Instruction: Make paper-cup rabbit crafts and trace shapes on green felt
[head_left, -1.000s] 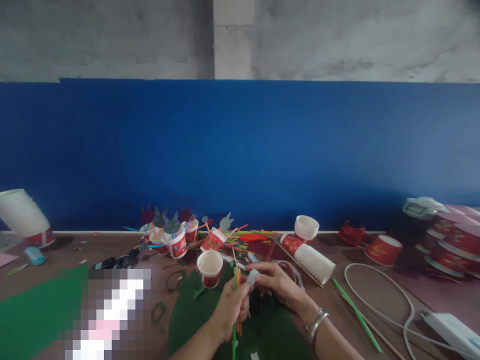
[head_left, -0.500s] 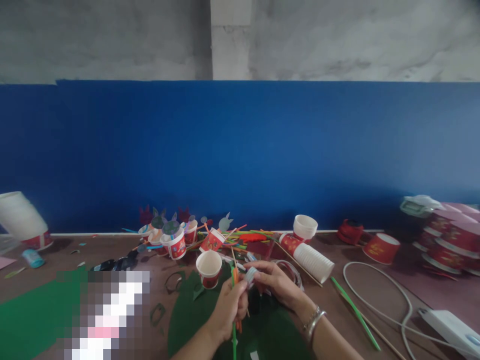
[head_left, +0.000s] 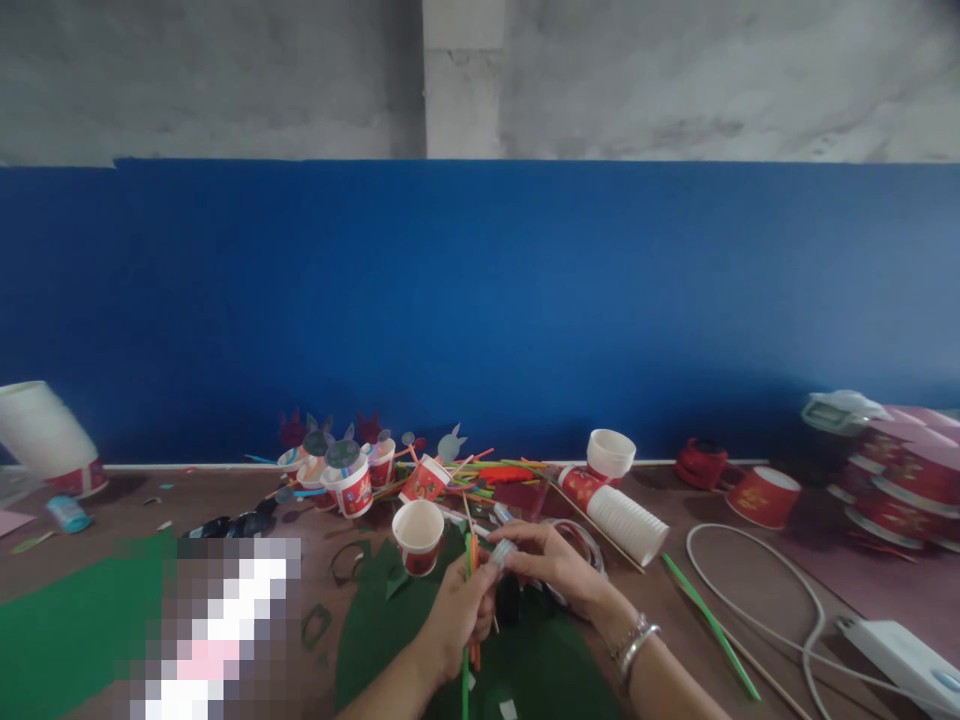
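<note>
My left hand (head_left: 461, 615) is closed around a bundle of narrow strips, with a long green strip (head_left: 466, 692) and shorter orange strips (head_left: 475, 550) showing. A thin wooden stick (head_left: 466, 508) pokes up beside them. Between my left thumb and the fingers of my right hand (head_left: 551, 562) sits a small pale, shiny piece (head_left: 503, 553), which my right fingers pinch; its kind is unclear. Both hands are over a dark green sheet (head_left: 397, 665). Just left of them stands a red and white paper cup (head_left: 418, 560).
Decorated paper cups (head_left: 352, 495) stand at the back left. Behind my right hand lies a stack of nested cups (head_left: 626, 525). On the right are a white cable (head_left: 750, 530), a green strip (head_left: 712, 630) and a white power strip (head_left: 904, 660). A blurred patch covers part of the left side.
Almost nothing differs. The hands stay together around the pale piece, and my right hand and wrist have shifted very slightly.
</note>
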